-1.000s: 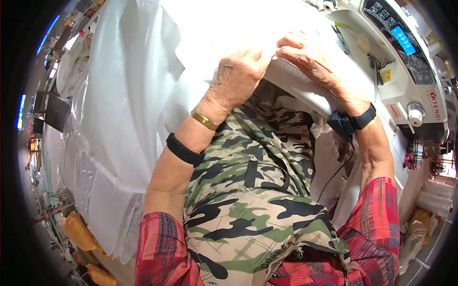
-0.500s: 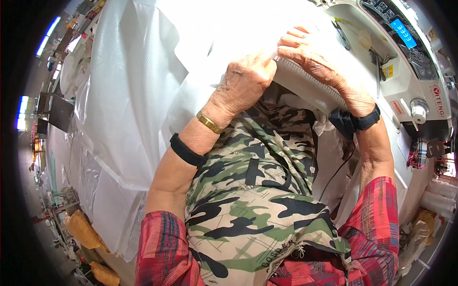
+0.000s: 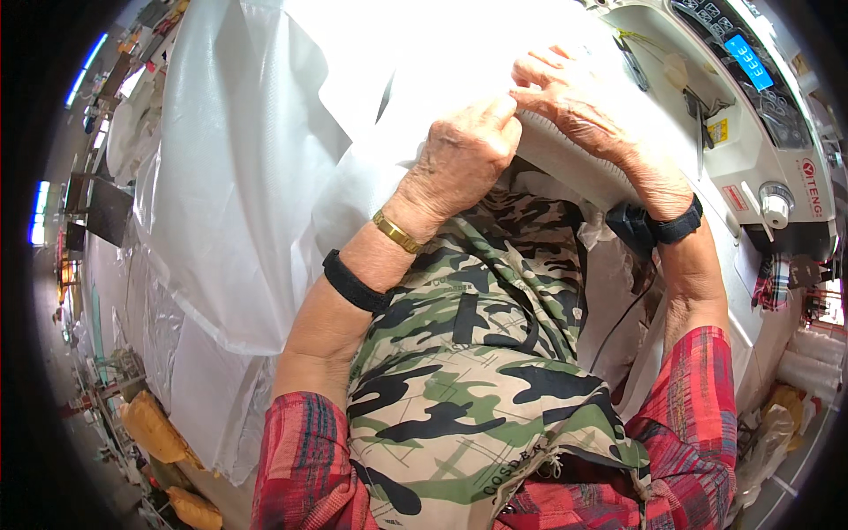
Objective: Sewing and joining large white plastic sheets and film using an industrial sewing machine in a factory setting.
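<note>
Left hand (image 3: 468,146) first: fingers curled in tight, bunched on the edge of a white sheet (image 3: 243,168). And the right hand (image 3: 579,106), thumb and fingers narrow, its tips close by the left's; glare washes out the contact, so whether it has the edge too, I cannot tell.

Everything reads off the sewing machine (image 3: 751,168). The sheet lies left of it, the bulk beyond the left hand, its long folds falling down and leftward, away from the machine. So the left hand is nearer that hanging mass, the right hand nearer the machine.

Underneath, a pale worktop (image 3: 654,119), blazing bright just left of the machine's body, with a small dark tool (image 3: 633,66) lying there. Below and left of the machine, a camouflage apron (image 3: 459,397) covers the lap. Out in the room, yellow-brown bundles (image 3: 159,428) sit far left of the machine; pale rolls (image 3: 811,367) stack below it.
</note>
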A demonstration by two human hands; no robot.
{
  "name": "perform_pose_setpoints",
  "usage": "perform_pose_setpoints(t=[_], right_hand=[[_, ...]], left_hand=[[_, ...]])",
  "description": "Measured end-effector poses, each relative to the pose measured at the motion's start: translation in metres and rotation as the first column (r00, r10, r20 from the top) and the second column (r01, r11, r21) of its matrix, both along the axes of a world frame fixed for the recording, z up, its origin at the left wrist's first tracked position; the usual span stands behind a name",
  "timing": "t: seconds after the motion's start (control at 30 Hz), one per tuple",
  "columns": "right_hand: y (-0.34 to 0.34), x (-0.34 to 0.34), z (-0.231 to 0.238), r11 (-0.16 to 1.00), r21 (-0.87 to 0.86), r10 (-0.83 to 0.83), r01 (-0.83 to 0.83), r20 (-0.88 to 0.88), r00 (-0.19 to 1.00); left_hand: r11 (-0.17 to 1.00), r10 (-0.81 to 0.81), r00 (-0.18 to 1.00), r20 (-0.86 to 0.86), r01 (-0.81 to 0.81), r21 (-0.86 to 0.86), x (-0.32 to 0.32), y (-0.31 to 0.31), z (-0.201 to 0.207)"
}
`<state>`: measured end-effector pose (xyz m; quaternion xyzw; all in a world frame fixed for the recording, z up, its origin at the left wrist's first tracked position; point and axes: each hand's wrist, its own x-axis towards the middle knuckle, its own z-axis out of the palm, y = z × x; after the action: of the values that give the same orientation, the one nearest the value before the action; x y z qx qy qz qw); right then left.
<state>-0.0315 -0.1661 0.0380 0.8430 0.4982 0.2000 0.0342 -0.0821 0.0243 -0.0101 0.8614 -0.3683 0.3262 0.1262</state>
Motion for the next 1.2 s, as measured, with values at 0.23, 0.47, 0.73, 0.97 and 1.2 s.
perform_pose_setpoints(t=[0.23, 0.47, 0.73, 0.97, 1.2], right_hand=[[-0.003, 0.007, -0.013, 0.996, 0.066, 0.061, -0.058, -0.047, 0.997], [-0.002, 0.011, -0.021, 0.999, 0.011, 0.047, -0.046, -0.135, 0.99], [-0.002, 0.004, -0.026, 0.964, 0.259, 0.01, 0.066, -0.282, 0.959], [-0.014, 0.014, -0.044, 0.63, 0.491, 0.497, 0.602, -0.85, 0.174], [-0.033, 0.05, -0.009, 0.762, 0.505, 0.085, 0.405, -0.698, 0.711]], left_hand=[[0.998, -0.013, 1.0, 0.013, 0.014, -0.066, 0.002, -0.002, -0.004], [0.993, -0.022, 1.0, -0.015, 0.02, -0.118, 0.001, 0.0, -0.004], [0.983, -0.033, 0.999, 0.039, 0.04, -0.177, 0.003, 0.0, -0.005], [0.994, -0.007, 0.999, 0.034, 0.011, -0.104, 0.0, -0.002, -0.004], [1.0, 0.002, 1.0, -0.006, -0.002, -0.014, -0.001, 0.0, 0.0]])
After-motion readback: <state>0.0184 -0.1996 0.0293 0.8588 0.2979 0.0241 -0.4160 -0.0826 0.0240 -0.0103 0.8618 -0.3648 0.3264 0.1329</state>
